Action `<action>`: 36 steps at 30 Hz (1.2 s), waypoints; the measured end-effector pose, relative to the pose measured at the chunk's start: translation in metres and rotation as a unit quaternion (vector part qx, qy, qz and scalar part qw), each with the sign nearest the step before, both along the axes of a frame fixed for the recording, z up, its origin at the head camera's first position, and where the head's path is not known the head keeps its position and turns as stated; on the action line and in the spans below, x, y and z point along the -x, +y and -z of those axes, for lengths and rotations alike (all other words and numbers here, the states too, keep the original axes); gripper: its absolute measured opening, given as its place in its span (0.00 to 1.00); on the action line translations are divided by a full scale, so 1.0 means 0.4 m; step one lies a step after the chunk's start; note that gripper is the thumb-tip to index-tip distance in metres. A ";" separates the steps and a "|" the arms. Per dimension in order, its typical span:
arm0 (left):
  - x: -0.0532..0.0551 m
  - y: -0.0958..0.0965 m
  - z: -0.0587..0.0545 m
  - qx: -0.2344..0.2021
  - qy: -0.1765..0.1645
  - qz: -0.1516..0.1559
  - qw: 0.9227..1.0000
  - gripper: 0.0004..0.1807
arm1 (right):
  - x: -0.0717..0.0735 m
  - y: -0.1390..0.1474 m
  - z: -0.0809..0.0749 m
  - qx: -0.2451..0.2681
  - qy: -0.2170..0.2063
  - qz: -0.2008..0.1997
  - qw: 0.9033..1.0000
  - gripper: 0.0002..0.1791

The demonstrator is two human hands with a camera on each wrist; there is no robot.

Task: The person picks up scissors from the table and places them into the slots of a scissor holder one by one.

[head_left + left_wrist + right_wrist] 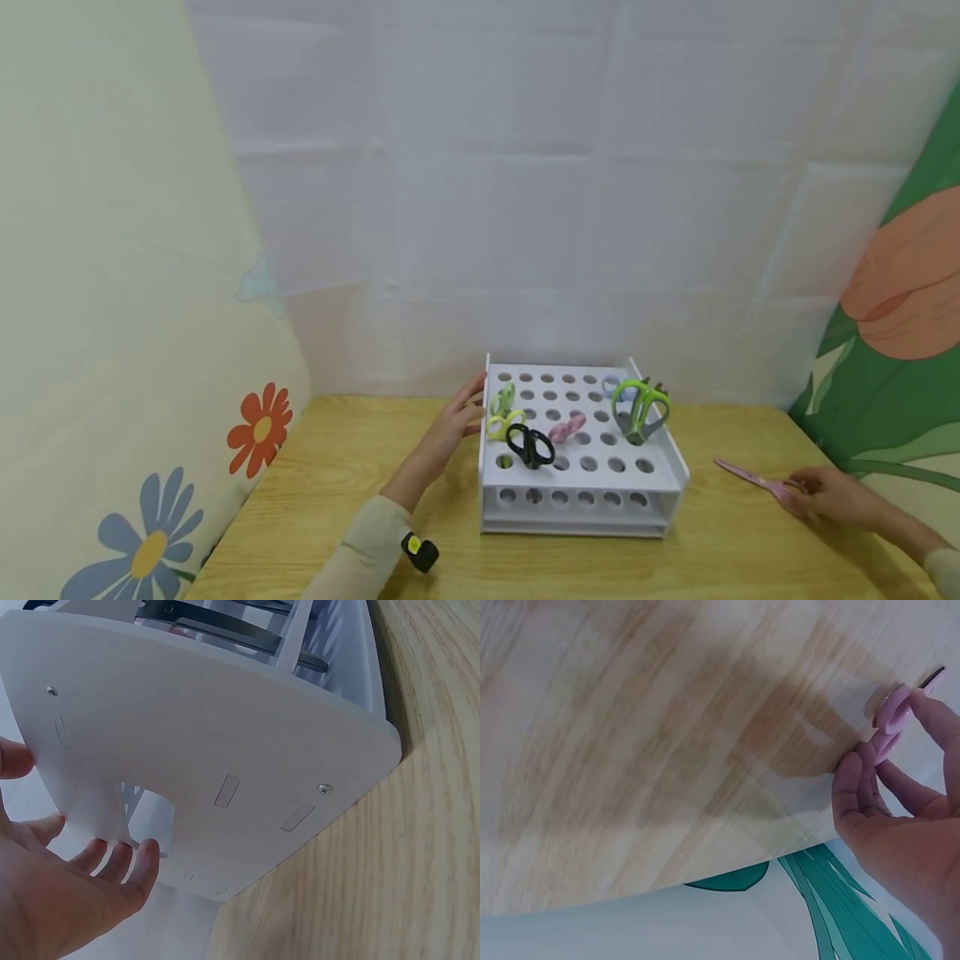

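A white two-tier rack (615,477) with rows of round holes stands on the table. My left hand (452,423) touches its left side panel; in the left wrist view, the fingertips (147,851) lie against that panel by an oval cutout. To the right of the rack, my right hand (836,497) holds pink scissors (750,477) by the handle loops, blades pointing left toward the rack. In the right wrist view, thumb and fingers pinch the pink loops (889,724) just over the tabletop.
Several scissors stand in the rack: black ones (529,447), yellow ones (504,427), light green ones (502,400), pink ones (567,427), bright green ones (640,408) and pale blue ones (612,386). A white sheet (525,208) hangs behind the wooden table (360,450).
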State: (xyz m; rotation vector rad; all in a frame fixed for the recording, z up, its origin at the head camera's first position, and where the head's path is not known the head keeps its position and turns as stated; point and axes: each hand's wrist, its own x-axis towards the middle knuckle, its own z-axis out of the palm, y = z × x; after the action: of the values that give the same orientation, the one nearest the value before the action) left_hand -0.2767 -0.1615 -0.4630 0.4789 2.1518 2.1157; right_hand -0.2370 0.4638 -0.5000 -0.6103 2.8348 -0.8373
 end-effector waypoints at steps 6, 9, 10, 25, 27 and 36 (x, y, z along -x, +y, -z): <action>-0.003 0.002 -0.001 -0.001 -0.002 0.000 1.000 0.38 | -0.030 -0.036 -0.018 0.012 0.006 0.055 0.998 0.13; -0.003 0.004 -0.002 -0.003 -0.002 0.000 1.000 0.37 | -0.043 -0.047 0.003 0.047 0.062 0.074 0.994 0.13; -0.003 0.004 -0.002 -0.002 -0.003 -0.001 1.000 0.37 | -0.045 -0.050 0.010 0.054 0.080 0.081 0.992 0.15; -0.003 0.002 0.000 0.007 0.000 -0.002 1.000 0.37 | -0.058 -0.084 0.027 0.096 0.051 0.038 0.993 0.10; -0.003 0.004 0.000 0.008 0.000 -0.001 1.000 0.37 | -0.060 -0.090 0.029 0.106 0.037 0.038 0.993 0.08; -0.010 0.005 -0.008 0.004 0.002 -0.002 1.000 0.37 | -0.068 -0.122 0.025 0.107 -0.005 0.049 0.993 0.08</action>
State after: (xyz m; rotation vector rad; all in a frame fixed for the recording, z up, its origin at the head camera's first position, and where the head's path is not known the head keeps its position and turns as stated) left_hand -0.2728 -0.1596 -0.4599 0.4774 2.1639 2.1103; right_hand -0.2097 0.4148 -0.5101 -0.4917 2.8080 -1.1694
